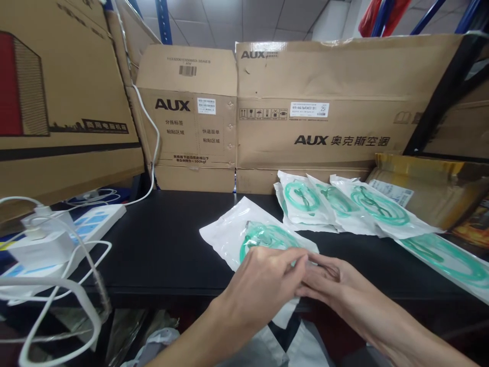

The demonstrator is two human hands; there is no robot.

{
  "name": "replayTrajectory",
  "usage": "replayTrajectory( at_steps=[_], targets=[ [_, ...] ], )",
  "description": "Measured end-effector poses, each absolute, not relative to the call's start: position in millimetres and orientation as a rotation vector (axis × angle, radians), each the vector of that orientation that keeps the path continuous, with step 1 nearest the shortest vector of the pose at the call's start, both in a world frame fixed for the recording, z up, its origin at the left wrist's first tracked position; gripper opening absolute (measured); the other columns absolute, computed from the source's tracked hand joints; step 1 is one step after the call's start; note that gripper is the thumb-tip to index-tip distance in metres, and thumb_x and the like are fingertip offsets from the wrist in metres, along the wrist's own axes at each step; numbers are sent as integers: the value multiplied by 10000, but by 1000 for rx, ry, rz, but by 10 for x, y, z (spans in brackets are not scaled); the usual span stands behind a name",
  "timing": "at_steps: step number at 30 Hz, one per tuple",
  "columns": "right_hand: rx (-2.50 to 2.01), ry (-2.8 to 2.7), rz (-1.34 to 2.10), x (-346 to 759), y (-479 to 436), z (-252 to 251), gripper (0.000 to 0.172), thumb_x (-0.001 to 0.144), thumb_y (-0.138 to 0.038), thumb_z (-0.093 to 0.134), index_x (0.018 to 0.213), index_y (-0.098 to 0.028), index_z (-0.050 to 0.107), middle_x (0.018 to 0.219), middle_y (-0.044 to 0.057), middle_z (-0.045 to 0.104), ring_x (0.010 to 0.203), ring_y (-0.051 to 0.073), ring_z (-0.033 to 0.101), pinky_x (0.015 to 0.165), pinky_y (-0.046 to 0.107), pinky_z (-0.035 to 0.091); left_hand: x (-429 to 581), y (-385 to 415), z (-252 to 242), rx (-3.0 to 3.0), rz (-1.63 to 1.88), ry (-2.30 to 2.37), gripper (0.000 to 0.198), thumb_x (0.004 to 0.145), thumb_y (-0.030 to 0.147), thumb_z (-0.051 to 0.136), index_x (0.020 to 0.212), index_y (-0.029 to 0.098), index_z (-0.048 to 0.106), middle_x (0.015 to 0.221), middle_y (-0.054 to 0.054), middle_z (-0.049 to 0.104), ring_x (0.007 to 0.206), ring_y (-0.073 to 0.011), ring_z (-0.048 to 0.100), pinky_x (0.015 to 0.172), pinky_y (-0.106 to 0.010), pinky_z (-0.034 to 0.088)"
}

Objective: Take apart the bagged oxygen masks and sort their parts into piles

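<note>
A clear plastic pouch (pixel 244 229) with coiled green tubing inside lies on the black table (pixel 171 244) near its front edge. My left hand (pixel 263 283) rests over the pouch's near corner, fingers pinched together on its edge. My right hand (pixel 328 280) meets it from the right, fingers also closed on the same edge. Further back and to the right, several more sealed pouches of green tubing (pixel 344 204) lie overlapping in a row.
Large AUX cardboard boxes (pixel 305 107) stand along the back of the table. At the left sit a white power strip (pixel 91 224), a white charger (pixel 42 239) and looping white cables (pixel 57 300). A yellowish bag (pixel 428 183) sits at the right.
</note>
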State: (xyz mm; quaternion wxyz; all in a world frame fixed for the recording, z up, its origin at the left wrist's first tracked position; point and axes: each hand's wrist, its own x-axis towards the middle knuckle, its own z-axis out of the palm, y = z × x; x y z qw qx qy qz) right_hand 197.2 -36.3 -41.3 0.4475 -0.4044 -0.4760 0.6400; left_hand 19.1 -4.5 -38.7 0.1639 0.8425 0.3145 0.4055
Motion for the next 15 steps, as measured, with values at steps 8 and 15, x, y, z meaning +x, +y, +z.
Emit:
replayTrajectory(
  at_steps=[8, 15],
  targets=[
    [-1131, -1117, 1457, 1643, -240, -548, 303, 900, -362, 711, 1136, -172, 719, 1061, 71, 752, 1045, 242, 667, 950, 348, 534, 331, -100, -281, 2605, 1062, 938, 287, 1024, 196, 499, 1036, 171, 784, 829, -45, 786, 683, -191, 718, 633, -286, 523],
    [-1050, -1227, 1509, 1847, -341, -456, 329, 812, -352, 812, 1080, -162, 789, 1034, 89, 769, 1032, 260, 705, 1007, 390, 540, 125, -65, -113, 2544, 865, 919, 403, 1081, 394, 433, 1039, 276, 816, 820, 4, 783, 717, -154, 692, 732, -264, 490]
  ],
)
